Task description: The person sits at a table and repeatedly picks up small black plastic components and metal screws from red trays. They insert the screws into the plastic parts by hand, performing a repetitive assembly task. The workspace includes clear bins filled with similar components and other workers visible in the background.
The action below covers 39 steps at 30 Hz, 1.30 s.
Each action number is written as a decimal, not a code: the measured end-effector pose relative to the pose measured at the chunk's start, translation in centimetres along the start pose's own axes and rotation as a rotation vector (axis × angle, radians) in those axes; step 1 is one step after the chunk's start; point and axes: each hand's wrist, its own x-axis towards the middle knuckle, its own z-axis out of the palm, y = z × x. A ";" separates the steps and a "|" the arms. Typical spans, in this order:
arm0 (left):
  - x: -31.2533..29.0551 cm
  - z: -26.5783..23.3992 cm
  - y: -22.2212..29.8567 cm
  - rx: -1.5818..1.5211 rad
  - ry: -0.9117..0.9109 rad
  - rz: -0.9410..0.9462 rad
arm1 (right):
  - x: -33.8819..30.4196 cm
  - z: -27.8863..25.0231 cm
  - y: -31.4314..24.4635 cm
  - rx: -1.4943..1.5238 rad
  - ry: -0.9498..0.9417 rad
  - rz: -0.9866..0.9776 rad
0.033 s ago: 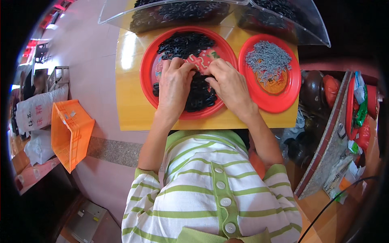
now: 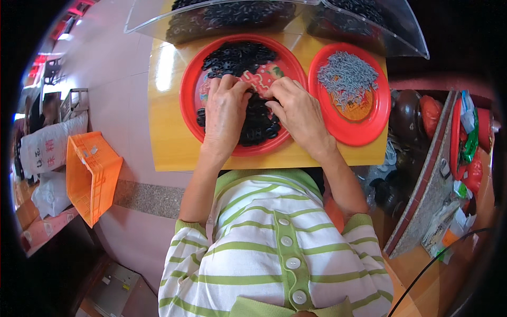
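Note:
A round red tray (image 2: 186, 113) holds two piles of small black plastic pieces with holes, a far pile (image 2: 238, 58) and a near pile (image 2: 261, 129). My left hand (image 2: 226, 108) and my right hand (image 2: 296, 108) are over the tray, close together at the edge of the near pile. Fingers and thumb are pinched together on each hand. Whatever the fingertips grip is small and mostly hidden, so I cannot name it. To the right of my right hand, an oval red plate (image 2: 376, 127) carries a heap of small grey screw-like pins (image 2: 348, 76).
Clear plastic bins (image 2: 227, 21) full of black pieces stand along the far side of the yellow table (image 2: 166, 127). An orange crate (image 2: 95, 174) and a white sack (image 2: 53, 142) are on the left. At the right, a ledge (image 2: 422, 174) borders bags and a dark jar (image 2: 407, 111).
The whole view has shifted very slightly, with the table and trays a little further left. Both hands keep nearly the same pinched pose over the tray.

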 end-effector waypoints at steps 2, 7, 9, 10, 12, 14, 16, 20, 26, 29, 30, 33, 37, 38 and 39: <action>0.2 0.0 -0.3 0.010 -0.027 0.024 | -1.0 -0.7 0.0 0.053 0.070 0.019; 0.5 -0.4 -0.1 0.044 -0.100 -0.026 | -4.8 -3.6 2.4 0.144 0.276 0.226; 0.7 -0.1 -0.2 -0.008 -0.106 -0.004 | -6.5 -5.0 3.9 0.086 0.326 0.303; 0.8 0.0 0.0 -0.039 -0.117 -0.002 | -7.2 -5.5 4.6 0.061 0.331 0.335; 0.8 -0.3 0.6 -0.045 -0.091 0.008 | -8.2 -6.1 5.6 0.017 0.338 0.394; 0.6 -0.5 1.4 -0.150 -0.075 -0.028 | -8.4 -6.3 6.0 -0.013 0.321 0.404; 0.2 -0.7 2.5 -0.351 -0.069 -0.108 | -8.1 -5.8 6.5 -0.017 0.334 0.359; -1.5 -0.1 3.7 -1.070 -0.128 -0.373 | -6.7 -5.2 6.7 -0.059 0.320 0.337; -3.4 0.3 4.9 -1.360 -0.296 -0.506 | -6.3 -4.6 7.1 -0.140 0.294 0.394; -3.9 0.6 5.6 -1.491 -0.333 -0.514 | -6.0 -4.5 6.9 -0.167 0.278 0.368; -3.9 0.7 5.7 -1.501 -0.340 -0.529 | -5.9 -4.6 6.9 -0.175 0.261 0.357; -3.7 0.5 5.9 -1.534 -0.350 -0.570 | -5.6 -5.1 6.8 -0.183 0.189 0.329; -3.8 0.5 5.4 -1.459 -0.328 -0.579 | -5.4 -5.5 6.3 -0.137 0.132 0.305; -3.9 0.7 5.1 -1.418 -0.309 -0.561 | -5.4 -5.8 6.0 -0.092 0.147 0.309; -4.1 0.7 4.9 -1.375 -0.288 -0.546 | -5.4 -6.1 5.7 -0.044 0.160 0.312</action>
